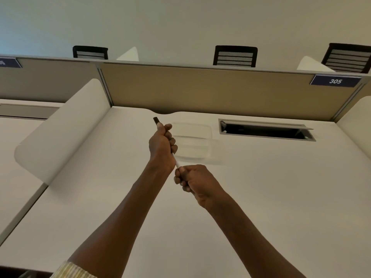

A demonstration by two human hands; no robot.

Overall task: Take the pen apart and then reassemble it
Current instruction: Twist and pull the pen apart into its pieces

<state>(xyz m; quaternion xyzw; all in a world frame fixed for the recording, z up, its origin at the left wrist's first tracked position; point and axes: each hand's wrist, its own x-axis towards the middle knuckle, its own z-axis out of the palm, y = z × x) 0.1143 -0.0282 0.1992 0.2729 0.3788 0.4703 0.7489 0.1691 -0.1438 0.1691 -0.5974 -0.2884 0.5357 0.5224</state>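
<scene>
Left hand (pixel 162 146), right hand (pixel 192 182), both gripping pen (pixel 175 160)

Head view, forward and down, desk (pixel 261 197) near

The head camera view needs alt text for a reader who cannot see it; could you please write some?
Two bare hands grip one pen over a white desk: the left hand closes round the far part, where a dark end sticks out, and the right hand closes round the near end. Behind stand a tan partition labelled 305 and an open cable tray.
</scene>
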